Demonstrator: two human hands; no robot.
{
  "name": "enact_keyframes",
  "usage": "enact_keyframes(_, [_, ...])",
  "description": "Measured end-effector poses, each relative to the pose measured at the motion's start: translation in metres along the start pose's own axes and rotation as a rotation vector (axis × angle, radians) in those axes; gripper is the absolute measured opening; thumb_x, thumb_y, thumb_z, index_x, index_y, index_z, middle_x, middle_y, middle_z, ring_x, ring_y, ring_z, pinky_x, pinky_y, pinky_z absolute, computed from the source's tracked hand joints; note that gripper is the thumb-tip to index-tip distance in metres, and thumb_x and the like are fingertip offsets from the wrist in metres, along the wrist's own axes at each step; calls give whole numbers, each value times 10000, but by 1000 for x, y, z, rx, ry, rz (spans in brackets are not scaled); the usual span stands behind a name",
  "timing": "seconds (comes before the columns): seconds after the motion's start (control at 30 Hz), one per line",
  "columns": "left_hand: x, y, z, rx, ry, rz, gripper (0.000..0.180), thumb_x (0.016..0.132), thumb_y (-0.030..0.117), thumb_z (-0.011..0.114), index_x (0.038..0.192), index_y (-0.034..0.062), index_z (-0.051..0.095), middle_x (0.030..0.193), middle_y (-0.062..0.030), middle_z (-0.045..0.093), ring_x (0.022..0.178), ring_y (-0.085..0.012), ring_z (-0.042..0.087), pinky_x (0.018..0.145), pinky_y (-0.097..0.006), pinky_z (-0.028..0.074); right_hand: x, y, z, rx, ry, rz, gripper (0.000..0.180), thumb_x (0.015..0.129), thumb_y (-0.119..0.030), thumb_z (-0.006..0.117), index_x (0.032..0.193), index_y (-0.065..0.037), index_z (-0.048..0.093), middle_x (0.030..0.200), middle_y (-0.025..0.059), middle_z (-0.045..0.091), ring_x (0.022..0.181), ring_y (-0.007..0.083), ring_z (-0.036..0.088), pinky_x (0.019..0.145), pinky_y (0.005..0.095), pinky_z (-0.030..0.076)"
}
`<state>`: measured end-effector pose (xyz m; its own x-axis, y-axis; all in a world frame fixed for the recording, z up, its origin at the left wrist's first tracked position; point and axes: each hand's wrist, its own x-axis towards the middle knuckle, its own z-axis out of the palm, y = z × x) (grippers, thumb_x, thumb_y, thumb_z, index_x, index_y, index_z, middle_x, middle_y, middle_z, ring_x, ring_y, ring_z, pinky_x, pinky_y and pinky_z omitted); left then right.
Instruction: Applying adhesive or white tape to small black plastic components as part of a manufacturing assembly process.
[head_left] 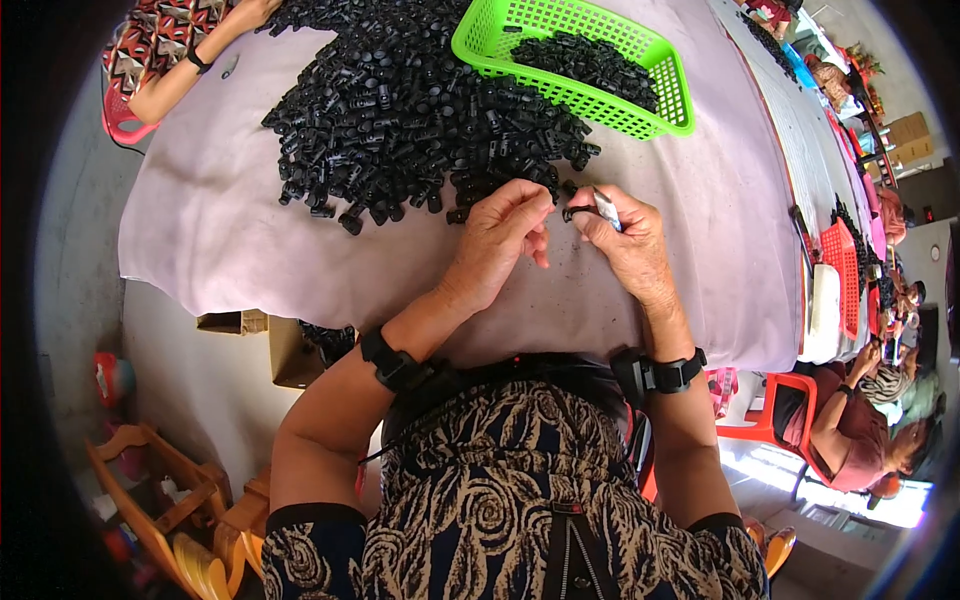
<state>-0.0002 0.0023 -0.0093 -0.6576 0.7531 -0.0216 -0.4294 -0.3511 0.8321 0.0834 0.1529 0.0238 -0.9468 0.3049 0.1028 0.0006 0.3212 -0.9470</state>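
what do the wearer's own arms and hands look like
The left hand and right hand are ungloved. A wide black strap with a bulky fitting circles the left forearm; a similar black strap circles the right forearm. The short sleeves are dark cloth with tan swirls and black edging.

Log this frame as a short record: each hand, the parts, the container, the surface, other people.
left hand: thumb and fingers drawn together; whether anything is between them is unclear
right hand: holds a pointed tool, with a small black piece at the fingertips
parts: loose black pile beyond the hands
container: green basket, black pieces inside
surface: pale cloth
others: forearm, upper left; seated person, right
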Motion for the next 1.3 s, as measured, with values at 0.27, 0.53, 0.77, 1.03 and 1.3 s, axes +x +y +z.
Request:
enact_keyframes(0.27, [0,4,4,105,-56,-58,222,935,235,475,972,26,541,737,-10,494,639,-89,516,556,-248,482,5,6,11,113,-70,-70,167,861,-55,558,1020,-9,582,825,-20,579,714,43,502,659,215,444])
enact_keyframes(0.53, [0,1,2,97,-26,-40,220,937,228,474,942,23,555,698,0,480,595,-78,494,516,-233,471,1,9,22,248,-78,-133,174,849,21,556,1016,-3,512,832,47,611,750,70,567,664,222,474])
enact_keyframes(0.77, [1,-1,0,73,-14,-29,232,935,241,479,920,25,562,672,7,463,575,-77,486,493,-236,467,1,10,25,254,-20,-137,142,855,1,567,995,16,546,838,43,612,751,87,575,662,226,484])
enact_keyframes(1.03, [1,0,0,84,-18,-42,266,938,255,473,864,10,546,657,5,453,543,-83,479,468,-241,459,-1,7,22,287,27,-26,153,880,-46,550,1007,27,595,869,41,619,784,103,574,718,245,481])
enact_keyframes(1.3, [1,0,-1,93,-32,-45,266,940,255,467,849,15,538,656,8,448,540,-81,476,466,-237,456,-1,5,23,307,20,-27,139,884,-50,545,988,31,590,865,40,615,800,100,572,718,250,482])
